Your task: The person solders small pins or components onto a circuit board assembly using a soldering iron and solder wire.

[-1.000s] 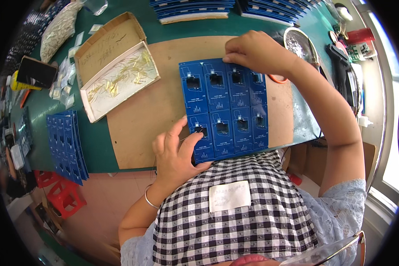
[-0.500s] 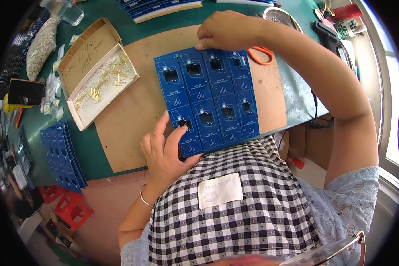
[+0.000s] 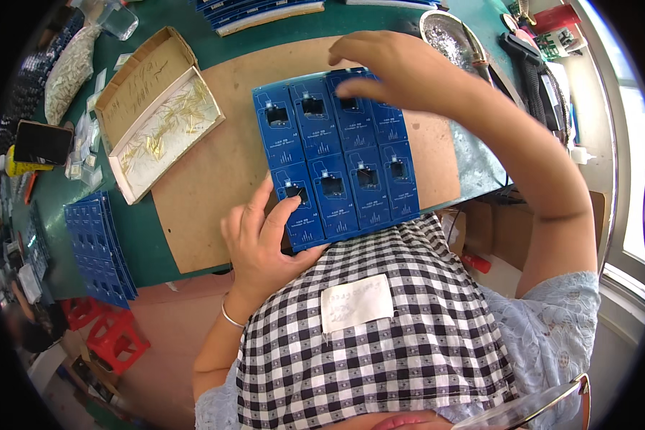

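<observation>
The left hand rests flat, fingers spread, on the near-left corner of a blue panel of eight boards lying on the counter's brown mat; the right hand hovers loosely curled over its far edge. One open box of gold pins sits left.

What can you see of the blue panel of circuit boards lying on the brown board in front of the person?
The blue panel of circuit boards is a flat, rigid-looking sheet of eight joined units, two rows of four, each with a dark square cutout and pale markings. It lies flat on the brown board, turned slightly askew, its near edge at the checked apron. The left hand presses its near-left corner, a fingertip at one cutout; the right hand reaches over its far edge, fingers on the top row.
</observation>
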Demonstrator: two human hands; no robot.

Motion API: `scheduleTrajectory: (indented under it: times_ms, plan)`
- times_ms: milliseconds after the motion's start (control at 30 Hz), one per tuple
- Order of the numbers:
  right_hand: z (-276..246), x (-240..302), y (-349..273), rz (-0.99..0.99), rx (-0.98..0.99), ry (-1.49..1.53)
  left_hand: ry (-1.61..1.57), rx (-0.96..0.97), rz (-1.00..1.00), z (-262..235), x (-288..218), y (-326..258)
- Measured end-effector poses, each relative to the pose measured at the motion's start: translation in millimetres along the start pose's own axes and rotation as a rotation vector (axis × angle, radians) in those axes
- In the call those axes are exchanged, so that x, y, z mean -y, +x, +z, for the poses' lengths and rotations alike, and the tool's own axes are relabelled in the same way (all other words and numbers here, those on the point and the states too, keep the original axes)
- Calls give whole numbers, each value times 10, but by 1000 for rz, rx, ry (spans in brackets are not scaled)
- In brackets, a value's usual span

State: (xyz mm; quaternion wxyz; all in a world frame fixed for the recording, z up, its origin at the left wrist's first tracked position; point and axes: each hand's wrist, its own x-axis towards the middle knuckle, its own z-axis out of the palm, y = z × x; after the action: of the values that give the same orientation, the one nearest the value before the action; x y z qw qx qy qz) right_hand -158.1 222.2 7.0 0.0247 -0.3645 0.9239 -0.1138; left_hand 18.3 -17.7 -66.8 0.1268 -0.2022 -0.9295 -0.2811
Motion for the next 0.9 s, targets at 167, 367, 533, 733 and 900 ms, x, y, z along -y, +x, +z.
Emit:
scheduleTrajectory:
  times_ms: [167,367,533,733,900]
  plan:
    - [-29,550,-1035,-215,102,-122,-4,12,-12,3,4,3]
    - [227,760,-1144,-125,34,-134,11,36,-38,-34,-42,-12]
    - [171,768,-1063,-130,103,-92,48,113,-81,-59,-97,-41]
    - [137,743,-1072,-129,131,-122,53,69,-113,-40,-116,-22]
    - [109,770,-1081,-73,181,-113,-19,50,-76,-82,-111,17]
